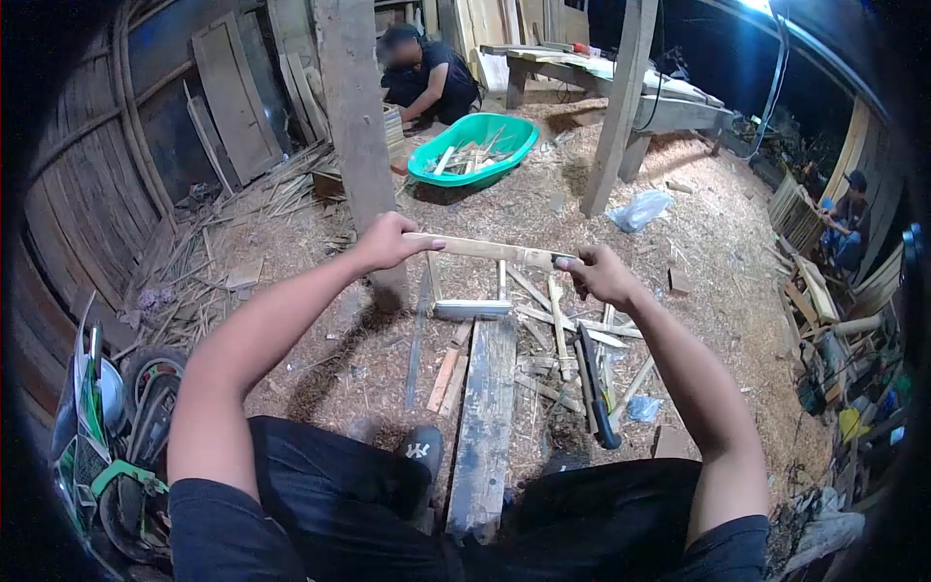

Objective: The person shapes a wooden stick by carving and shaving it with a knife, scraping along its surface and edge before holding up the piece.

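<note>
My left hand point(390, 242) is closed around the left end of a pale wooden strip point(485, 248), held level in front of me. At the strip's right end, my right hand point(603, 275) is closed on it. A small dark thing shows by the right thumb, too small to name. Below the strip, two thin wooden uprights reach down towards a pale short block point(472, 308); whether they are joined to the strip I cannot tell. The block is at the far end of a worn plank point(485, 417) that runs between my legs.
A long tool with a black handle point(605, 427) lies right of the plank among wood scraps. Beyond stand a post point(357, 116) and a green tub point(475, 177) holding offcuts. One person crouches behind the tub; another sits far right. A motorbike point(126, 456) is at left.
</note>
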`<state>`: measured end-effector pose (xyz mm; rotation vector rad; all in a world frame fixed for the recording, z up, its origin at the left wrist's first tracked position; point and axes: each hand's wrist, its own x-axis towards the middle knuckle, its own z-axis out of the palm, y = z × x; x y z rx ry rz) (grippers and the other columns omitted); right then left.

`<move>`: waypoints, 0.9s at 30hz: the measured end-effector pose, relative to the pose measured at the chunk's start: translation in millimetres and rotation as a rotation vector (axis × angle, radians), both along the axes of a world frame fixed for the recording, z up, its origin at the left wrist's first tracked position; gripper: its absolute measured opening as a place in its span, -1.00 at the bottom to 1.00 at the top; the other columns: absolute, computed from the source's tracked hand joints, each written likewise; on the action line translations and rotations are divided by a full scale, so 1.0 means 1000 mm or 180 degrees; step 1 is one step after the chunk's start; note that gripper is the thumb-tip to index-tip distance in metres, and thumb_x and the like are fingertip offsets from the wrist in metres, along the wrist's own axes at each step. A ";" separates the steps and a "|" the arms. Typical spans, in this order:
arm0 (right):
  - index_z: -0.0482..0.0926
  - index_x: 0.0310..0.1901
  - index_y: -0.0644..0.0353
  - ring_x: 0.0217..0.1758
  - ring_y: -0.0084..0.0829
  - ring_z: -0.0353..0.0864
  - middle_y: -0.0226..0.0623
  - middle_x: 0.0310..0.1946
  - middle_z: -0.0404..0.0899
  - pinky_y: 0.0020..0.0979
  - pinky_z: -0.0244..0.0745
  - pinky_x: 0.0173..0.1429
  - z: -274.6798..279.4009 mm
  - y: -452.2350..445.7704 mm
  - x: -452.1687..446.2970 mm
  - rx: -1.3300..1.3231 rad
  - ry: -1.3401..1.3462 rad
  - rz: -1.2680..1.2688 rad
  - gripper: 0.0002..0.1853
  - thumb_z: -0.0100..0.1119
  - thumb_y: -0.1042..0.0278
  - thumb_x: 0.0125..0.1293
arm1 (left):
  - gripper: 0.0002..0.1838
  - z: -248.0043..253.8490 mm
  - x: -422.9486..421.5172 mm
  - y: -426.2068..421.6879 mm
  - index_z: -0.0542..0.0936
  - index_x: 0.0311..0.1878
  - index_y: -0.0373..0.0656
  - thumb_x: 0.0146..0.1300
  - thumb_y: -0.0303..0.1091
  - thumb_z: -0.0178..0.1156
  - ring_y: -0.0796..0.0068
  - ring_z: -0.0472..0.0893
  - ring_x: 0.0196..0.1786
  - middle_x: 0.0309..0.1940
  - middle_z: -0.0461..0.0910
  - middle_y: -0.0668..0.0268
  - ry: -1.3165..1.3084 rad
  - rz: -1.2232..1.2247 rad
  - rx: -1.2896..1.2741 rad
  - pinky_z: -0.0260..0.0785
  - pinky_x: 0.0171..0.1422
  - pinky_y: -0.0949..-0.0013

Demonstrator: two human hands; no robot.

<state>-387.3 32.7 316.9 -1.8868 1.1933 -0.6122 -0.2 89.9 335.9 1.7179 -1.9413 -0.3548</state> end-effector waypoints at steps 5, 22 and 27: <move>0.67 -0.37 0.33 -0.57 -0.57 0.47 -0.38 -0.63 0.51 -0.33 0.41 -0.44 0.004 -0.006 -0.006 -0.0090 -0.0006 -0.0071 -0.53 0.40 -0.02 0.39 | -0.31 -0.016 0.004 0.001 0.73 -0.49 -0.30 0.17 0.32 0.41 0.47 0.54 -0.53 -0.67 0.58 0.22 0.0070 0.0281 0.0180 0.43 -0.32 0.22; 0.68 -0.26 0.38 -0.51 -0.52 0.55 -0.37 -0.58 0.53 -0.39 0.48 -0.42 -0.003 -0.004 0.026 -0.0362 -0.0473 -0.0584 -0.61 0.34 0.11 0.45 | -0.40 -0.001 -0.003 0.016 0.79 -0.24 -0.17 0.18 0.30 0.41 -0.01 0.68 -0.35 -0.44 0.69 -0.03 -0.0052 0.0500 -0.0869 0.48 -0.17 0.03; 0.64 -0.06 0.38 -0.40 -0.40 0.67 -0.24 -0.37 0.60 -0.31 0.74 -0.28 -0.028 -0.032 0.023 0.0327 -0.2282 -0.0637 -0.62 0.27 0.11 0.50 | -0.51 -0.022 0.010 -0.007 0.83 -0.10 0.03 0.20 0.25 0.42 0.04 0.68 0.07 -0.09 0.72 -0.05 -0.0094 0.0107 -0.1337 0.48 0.11 0.13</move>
